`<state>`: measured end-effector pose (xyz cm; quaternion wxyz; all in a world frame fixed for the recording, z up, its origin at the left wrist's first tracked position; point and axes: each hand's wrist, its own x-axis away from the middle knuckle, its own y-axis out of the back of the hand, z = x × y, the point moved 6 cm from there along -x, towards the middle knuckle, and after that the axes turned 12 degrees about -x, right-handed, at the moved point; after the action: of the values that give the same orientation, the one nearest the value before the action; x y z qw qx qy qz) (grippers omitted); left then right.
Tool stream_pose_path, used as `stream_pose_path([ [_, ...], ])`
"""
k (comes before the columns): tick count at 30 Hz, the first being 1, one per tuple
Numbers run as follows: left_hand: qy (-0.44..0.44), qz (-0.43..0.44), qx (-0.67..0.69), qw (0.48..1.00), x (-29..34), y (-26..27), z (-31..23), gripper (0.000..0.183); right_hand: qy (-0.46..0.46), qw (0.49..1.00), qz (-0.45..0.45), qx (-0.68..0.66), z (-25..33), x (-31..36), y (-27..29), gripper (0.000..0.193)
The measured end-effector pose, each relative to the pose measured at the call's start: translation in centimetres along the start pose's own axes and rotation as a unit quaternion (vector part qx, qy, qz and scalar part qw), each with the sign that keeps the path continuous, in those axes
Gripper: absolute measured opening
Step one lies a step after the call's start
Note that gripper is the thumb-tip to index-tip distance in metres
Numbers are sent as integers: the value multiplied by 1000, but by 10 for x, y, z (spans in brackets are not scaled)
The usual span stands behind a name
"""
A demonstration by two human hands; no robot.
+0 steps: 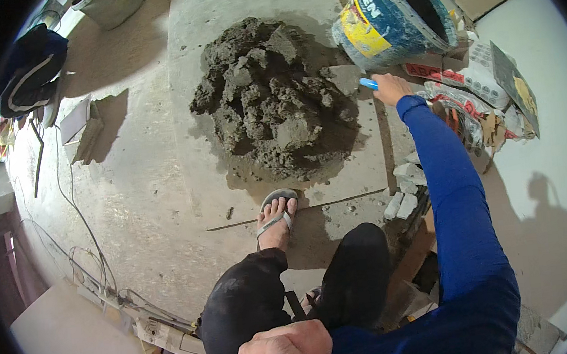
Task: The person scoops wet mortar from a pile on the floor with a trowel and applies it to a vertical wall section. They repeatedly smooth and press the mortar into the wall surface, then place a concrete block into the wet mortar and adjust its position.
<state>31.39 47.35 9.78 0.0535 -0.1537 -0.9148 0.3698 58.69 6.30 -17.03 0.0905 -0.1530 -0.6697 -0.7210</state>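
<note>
My right hand (392, 88) is stretched out to the right of a big heap of wet grey mortar (270, 97). Its fingers close round the blue handle of a trowel (368, 84), whose flat grey blade reaches left to the heap's edge. The mortar lies in a rough, lumpy pile on a pale board (196, 178) on the floor, with a damp patch around it. Close to my body, my left hand (285, 349) is curled into a fist, with nothing seen sticking out of it. My sandalled foot (276, 221) stands at the board's near edge.
A blue, mortar-smeared bucket (394, 19) leans beyond my right hand. Crumpled bags (478, 86) and broken block pieces (405, 183) lie along the right wall. A second bucket (110, 5), a block (82, 130), a dark bag (31, 71) and cables (89, 228) are on the left.
</note>
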Motion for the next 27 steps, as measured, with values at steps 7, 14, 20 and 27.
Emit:
stream_pose_path([
  [7, -8, 18, -17, 1000, -1, 5, -7, 32, 166, 985, -6, -38, 109, -43, -25, 14],
  [14, 29, 29, -1, 999, 10, -14, 6, 33, 281, 940, -163, 99, 147, 39, 10, 15],
  [20, 36, 45, -4, 998, 22, -23, 17, 32, 200, 966, -140, 91, 153, 141, -33, 51],
  [27, 31, 62, 14, 998, 18, -22, 18, 29, 63, 966, -171, -185, 26, 209, -39, 51],
])
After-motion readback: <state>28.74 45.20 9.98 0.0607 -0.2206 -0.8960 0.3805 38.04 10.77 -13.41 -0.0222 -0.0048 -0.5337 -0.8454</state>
